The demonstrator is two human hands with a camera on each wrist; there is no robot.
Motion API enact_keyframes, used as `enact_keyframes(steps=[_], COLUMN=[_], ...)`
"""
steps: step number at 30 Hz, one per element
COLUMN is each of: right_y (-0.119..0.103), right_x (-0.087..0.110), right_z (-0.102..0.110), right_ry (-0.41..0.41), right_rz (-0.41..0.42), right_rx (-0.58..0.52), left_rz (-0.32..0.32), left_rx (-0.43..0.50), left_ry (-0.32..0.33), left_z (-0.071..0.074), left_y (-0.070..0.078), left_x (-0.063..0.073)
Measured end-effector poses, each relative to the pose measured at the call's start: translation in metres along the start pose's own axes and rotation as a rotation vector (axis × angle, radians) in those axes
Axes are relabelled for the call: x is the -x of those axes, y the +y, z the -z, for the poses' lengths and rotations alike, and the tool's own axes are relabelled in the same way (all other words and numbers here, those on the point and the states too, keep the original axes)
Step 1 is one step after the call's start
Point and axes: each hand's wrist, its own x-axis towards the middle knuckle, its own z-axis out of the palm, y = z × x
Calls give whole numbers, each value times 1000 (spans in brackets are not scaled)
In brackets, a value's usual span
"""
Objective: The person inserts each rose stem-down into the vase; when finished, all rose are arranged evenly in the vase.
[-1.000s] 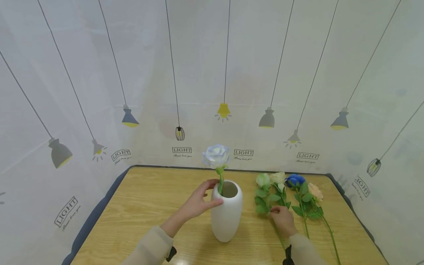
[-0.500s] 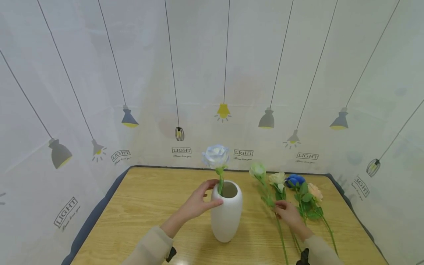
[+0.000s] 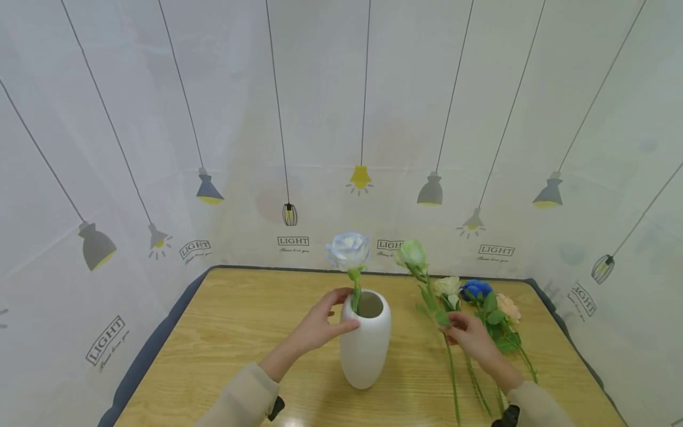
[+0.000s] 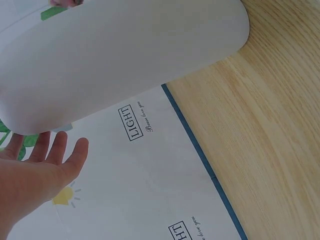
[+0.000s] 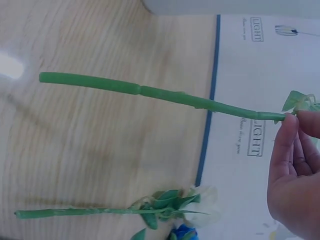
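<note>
A white vase (image 3: 366,356) stands upright on the table, a pale blue-edged rose (image 3: 348,251) rising from its mouth. My left hand (image 3: 320,323) holds the vase at the rim, thumb on the near side and fingers on the far side; in the left wrist view the fingers (image 4: 75,157) reach past the vase's neck. Between thumb and fingertips my right hand (image 3: 469,339) pinches the stem of a pale green rose (image 3: 412,255), to the right of the vase. In the right wrist view the rose's bare green stem (image 5: 165,96) hangs free below the pinch.
On the right of the wooden table (image 3: 224,356) lie a cream rose (image 3: 447,287), a blue rose (image 3: 476,290) and a peach rose (image 3: 508,308). A white curtain (image 3: 320,118) printed with lamps surrounds the table's back and sides.
My right hand has lifted the green rose off the table, raising it and moving slightly right and away. The left hand and the vase have stayed in place.
</note>
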Motion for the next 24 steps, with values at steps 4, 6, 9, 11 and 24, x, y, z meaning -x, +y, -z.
enact_keyframes(steps=[4,6,9,11,24], right_y=[-15,-24,-37,-46,-96], right_x=[2,4,6,7,8], right_z=[5,7,10,12,20], right_ry=[-19,-24,-31,-40,-20], right_rz=[45,70,103,123,321], right_rx=[-28,-45,-64,-79,-168], left_rz=[2,4,5,6,6], left_rx=[-6,-7,-5,-3,-1], left_ry=[0,2,3,1,-2], left_z=[0,0,0,0,1], left_y=[0,1,1,1,2], left_x=[0,0,0,0,1])
